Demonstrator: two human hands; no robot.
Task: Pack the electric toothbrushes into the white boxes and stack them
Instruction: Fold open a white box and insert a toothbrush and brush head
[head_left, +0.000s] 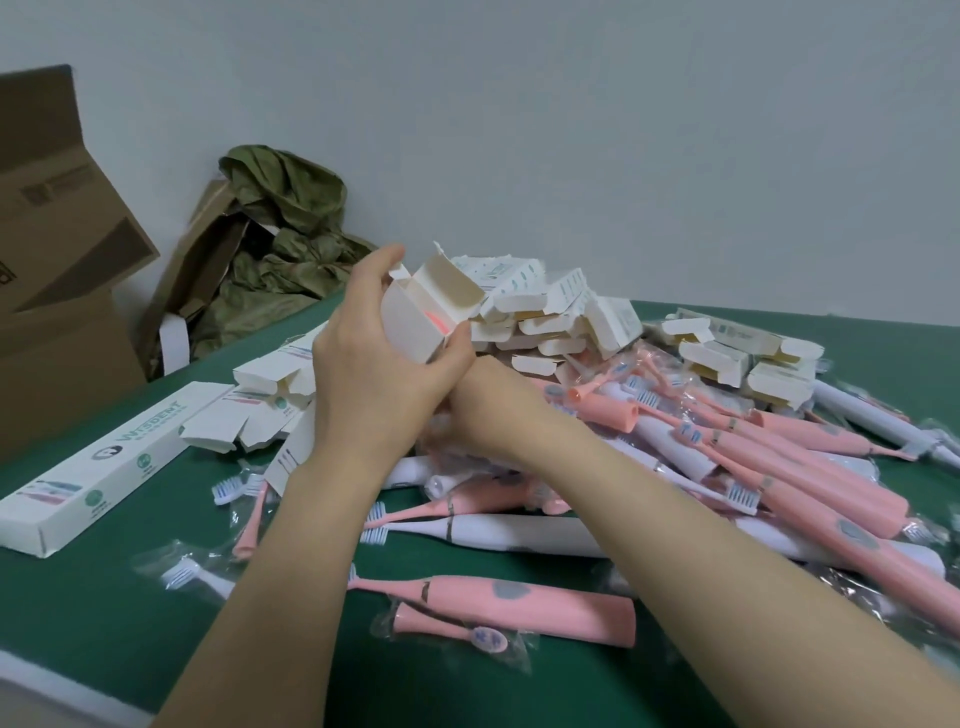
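My left hand (371, 364) grips a white box (410, 325) and holds it upright over the table, its top flap (452, 288) open. Something pink, a toothbrush, shows inside the box's open end (435, 325). My right hand (470, 397) reaches in under the left hand; its fingers are hidden behind it, so its hold cannot be told. Several pink and white electric toothbrushes (779, 467) in clear wrappers lie heaped on the green table (104, 613). One pink toothbrush (519, 603) lies nearest me. Several empty white boxes (561, 312) are piled behind the hands.
A closed white box (98, 467) lies flat at the left, with open boxes (260, 400) beside it. Brown cartons (57, 249) and a crumpled green bag (280, 223) stand off the table's far left edge, against the wall.
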